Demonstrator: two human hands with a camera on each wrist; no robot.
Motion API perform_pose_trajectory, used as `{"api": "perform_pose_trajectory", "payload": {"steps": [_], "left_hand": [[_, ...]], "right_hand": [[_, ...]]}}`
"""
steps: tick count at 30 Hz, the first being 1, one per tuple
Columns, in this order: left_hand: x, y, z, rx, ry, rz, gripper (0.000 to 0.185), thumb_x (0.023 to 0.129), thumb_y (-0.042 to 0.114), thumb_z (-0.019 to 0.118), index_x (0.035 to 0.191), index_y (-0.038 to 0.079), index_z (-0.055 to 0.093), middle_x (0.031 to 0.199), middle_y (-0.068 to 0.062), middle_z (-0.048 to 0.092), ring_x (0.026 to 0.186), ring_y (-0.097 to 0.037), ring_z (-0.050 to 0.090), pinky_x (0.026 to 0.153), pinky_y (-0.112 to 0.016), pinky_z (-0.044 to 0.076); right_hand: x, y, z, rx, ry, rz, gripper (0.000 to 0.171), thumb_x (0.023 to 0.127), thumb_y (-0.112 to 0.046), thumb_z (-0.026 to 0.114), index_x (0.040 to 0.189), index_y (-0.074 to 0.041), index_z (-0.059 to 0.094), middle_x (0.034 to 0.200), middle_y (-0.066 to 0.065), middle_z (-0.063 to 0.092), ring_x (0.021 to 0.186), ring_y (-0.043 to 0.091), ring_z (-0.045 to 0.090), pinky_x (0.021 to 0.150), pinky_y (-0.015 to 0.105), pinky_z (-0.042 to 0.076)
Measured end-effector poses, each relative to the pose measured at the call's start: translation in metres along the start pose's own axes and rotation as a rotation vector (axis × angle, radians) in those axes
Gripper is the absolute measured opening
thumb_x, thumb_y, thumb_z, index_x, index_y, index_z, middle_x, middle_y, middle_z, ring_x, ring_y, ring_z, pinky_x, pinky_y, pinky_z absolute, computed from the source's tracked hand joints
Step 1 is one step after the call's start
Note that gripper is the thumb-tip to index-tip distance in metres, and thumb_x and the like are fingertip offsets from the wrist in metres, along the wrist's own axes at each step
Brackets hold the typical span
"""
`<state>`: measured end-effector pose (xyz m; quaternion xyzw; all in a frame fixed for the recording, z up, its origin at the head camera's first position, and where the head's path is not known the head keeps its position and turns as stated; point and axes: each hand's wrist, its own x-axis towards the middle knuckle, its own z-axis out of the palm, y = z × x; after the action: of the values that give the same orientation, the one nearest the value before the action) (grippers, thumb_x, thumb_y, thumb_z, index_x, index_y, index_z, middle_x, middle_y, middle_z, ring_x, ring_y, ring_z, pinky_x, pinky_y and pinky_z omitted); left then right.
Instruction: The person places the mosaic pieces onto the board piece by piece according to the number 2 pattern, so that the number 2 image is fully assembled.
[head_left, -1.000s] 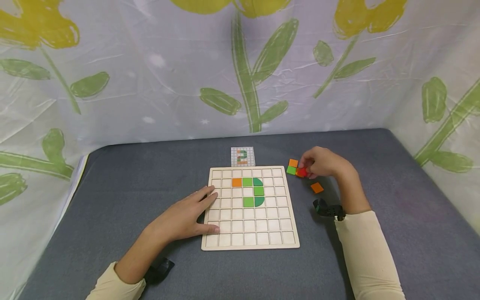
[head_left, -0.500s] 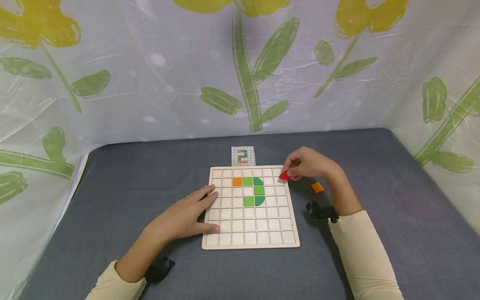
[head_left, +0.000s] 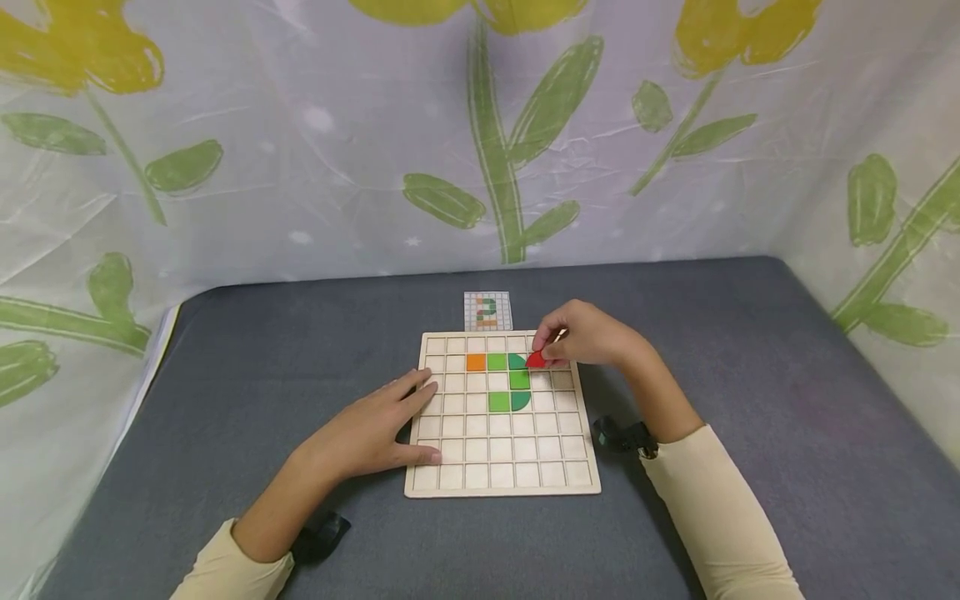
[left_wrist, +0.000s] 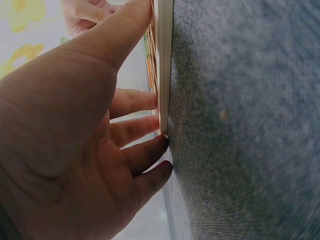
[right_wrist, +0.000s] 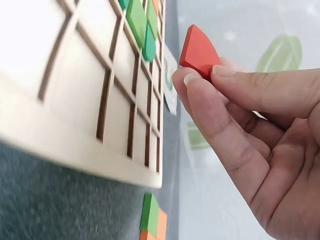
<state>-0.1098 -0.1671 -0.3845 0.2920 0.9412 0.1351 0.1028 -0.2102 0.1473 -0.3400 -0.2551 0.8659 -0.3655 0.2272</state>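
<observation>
Right hand, grip pinching a red quarter-round tile above the grid board at 1 o'clock; left hand, fingers flat, steadies the board's 9 o'clock edge.

The pattern card beyond the grid board is too small to read; the right hand hides the board's far right corner.

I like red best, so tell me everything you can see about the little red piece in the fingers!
The red piece is small, flat and thick-edged, like painted wood, shaped like a quarter circle with one curved side. The right hand pinches it between thumb and fingertips, lifted off the wooden grid board. In the head view it hangs over the board's upper right part, beside the dark green curved piece. Only the fingers touch it.
</observation>
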Motion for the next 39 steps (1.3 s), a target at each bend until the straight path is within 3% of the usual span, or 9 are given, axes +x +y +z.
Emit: {"api": "perform_pose_trajectory", "payload": {"steps": [9, 14, 27, 32, 39], "left_hand": [[0.001, 0.002, -0.001, 0.007, 0.005, 0.004, 0.092, 0.075, 0.069, 0.052, 0.143, 0.013, 0.027, 0.147, -0.006, 0.019, 0.131, -0.02, 0.022, 0.097, -0.04, 0.033], [0.0, 0.003, -0.001, 0.009, 0.004, 0.002, 0.092, 0.075, 0.068, 0.053, 0.143, 0.012, 0.028, 0.147, -0.006, 0.019, 0.131, -0.021, 0.023, 0.096, -0.04, 0.033], [0.0, 0.003, -0.002, -0.006, -0.009, -0.02, 0.092, 0.074, 0.068, 0.053, 0.143, 0.012, 0.029, 0.147, -0.006, 0.02, 0.13, -0.021, 0.026, 0.096, -0.041, 0.034], [0.0, 0.004, -0.002, -0.001, -0.011, -0.022, 0.092, 0.074, 0.069, 0.053, 0.142, 0.013, 0.029, 0.147, -0.006, 0.02, 0.129, -0.021, 0.027, 0.096, -0.041, 0.034], [0.001, 0.003, -0.001, 0.015, 0.0, -0.011, 0.093, 0.073, 0.07, 0.052, 0.142, 0.012, 0.03, 0.147, -0.006, 0.021, 0.129, -0.022, 0.027, 0.096, -0.041, 0.034]], "right_hand": [[0.004, -0.01, 0.011, 0.049, -0.042, -0.024, 0.009, 0.084, 0.002, 0.059, 0.087, -0.002, 0.067, 0.081, 0.008, 0.066, 0.072, 0.026, 0.064, 0.065, 0.036, 0.05], [0.006, -0.014, 0.019, 0.087, -0.058, -0.039, 0.009, 0.084, 0.004, 0.058, 0.086, 0.001, 0.066, 0.079, 0.013, 0.065, 0.07, 0.03, 0.063, 0.067, 0.04, 0.05], [0.01, -0.025, 0.038, -0.036, -0.038, -0.052, 0.013, 0.084, 0.0, 0.059, 0.079, -0.008, 0.068, 0.075, 0.003, 0.064, 0.066, 0.021, 0.06, 0.059, 0.03, 0.048], [0.014, -0.028, 0.047, -0.004, -0.047, -0.042, 0.012, 0.084, 0.001, 0.059, 0.081, -0.007, 0.068, 0.077, 0.004, 0.064, 0.066, 0.021, 0.062, 0.059, 0.029, 0.049], [0.02, -0.03, 0.06, -0.057, -0.041, -0.088, 0.013, 0.082, 0.001, 0.061, 0.08, -0.01, 0.068, 0.075, 0.001, 0.063, 0.062, 0.014, 0.055, 0.057, 0.027, 0.047]]}}
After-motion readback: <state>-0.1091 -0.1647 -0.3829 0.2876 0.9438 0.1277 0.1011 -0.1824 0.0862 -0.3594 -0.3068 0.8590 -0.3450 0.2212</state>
